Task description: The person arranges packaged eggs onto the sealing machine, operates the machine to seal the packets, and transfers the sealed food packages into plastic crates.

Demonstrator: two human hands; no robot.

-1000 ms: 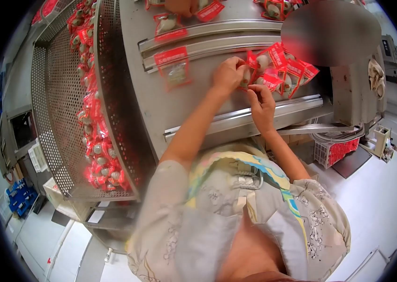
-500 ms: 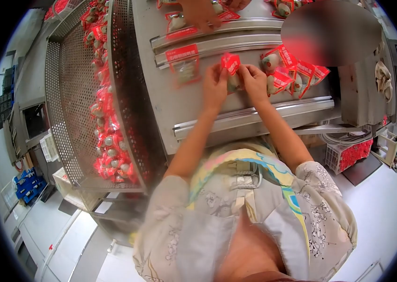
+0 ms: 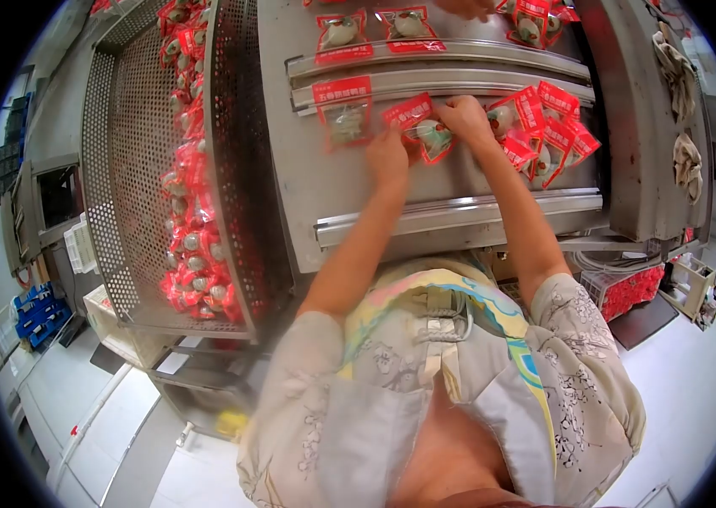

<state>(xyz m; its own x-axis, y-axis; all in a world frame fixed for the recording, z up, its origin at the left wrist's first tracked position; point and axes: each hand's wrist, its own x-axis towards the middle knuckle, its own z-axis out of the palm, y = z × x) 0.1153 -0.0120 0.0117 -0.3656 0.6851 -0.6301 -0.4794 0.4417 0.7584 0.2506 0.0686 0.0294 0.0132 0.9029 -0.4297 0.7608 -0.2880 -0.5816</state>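
Note:
A clear pouch with a red printed band, holding a pale egg (image 3: 431, 138), lies tilted on the steel worktop between my hands. My left hand (image 3: 389, 157) is closed at the pouch's lower left edge, its fingertips partly hidden. At the upper right edge, my right hand (image 3: 468, 120) has its fingers curled in a pinch on the pouch. Just left of my left hand, another egg pouch (image 3: 344, 118) lies flat against the metal rail. Right of my right hand sits a loose pile of egg pouches (image 3: 551, 135), some overlapping.
A perforated steel bin (image 3: 133, 161) on the left holds many egg pouches. Beyond the paired rails (image 3: 451, 76), two pouches (image 3: 339, 34) lie side by side. A co-worker's hand (image 3: 464, 8) shows at the top edge. A single rail (image 3: 459, 216) runs along the near side.
The pouch between my hands has turned from bunched up to spread out, with its egg showing. The co-worker's hand has drawn back from the far pouches. The view has shifted slightly.

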